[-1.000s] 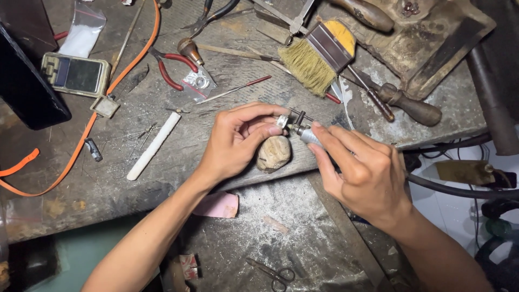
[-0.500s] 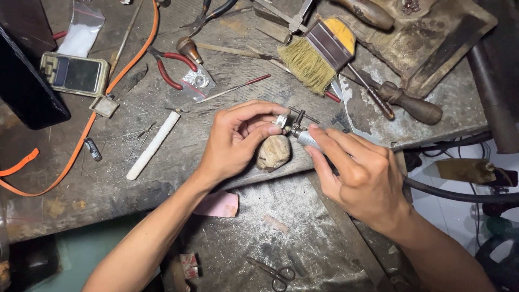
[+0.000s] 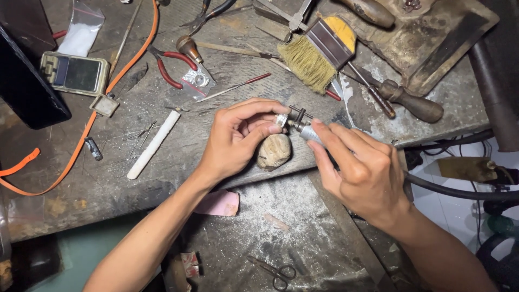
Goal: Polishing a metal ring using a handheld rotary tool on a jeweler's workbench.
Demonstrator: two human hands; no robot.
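Note:
My left hand point(image 3: 238, 138) pinches a small silver ring point(image 3: 280, 120) between thumb and fingertips, just above a rounded wooden bench peg point(image 3: 273, 151). My right hand point(image 3: 359, 167) grips a metal rotary handpiece point(image 3: 308, 131) like a pen; its tip touches the ring. A black flexible shaft point(image 3: 459, 190) runs from the handpiece off to the right. Both hands meet over the front edge of the worn grey workbench point(image 3: 216, 70).
On the bench lie a bristle brush point(image 3: 319, 51), red-handled pliers point(image 3: 167, 65), a white stick point(image 3: 154, 143), a small pocket scale point(image 3: 75, 73), an orange strap point(image 3: 92, 124) and a wooden-handled tool point(image 3: 411, 103). Small scissors point(image 3: 273, 270) and a pink scrap point(image 3: 219, 203) lie on the lower tray.
Both hands hold nearly the same place; my right hand has shifted slightly with the handpiece against the ring.

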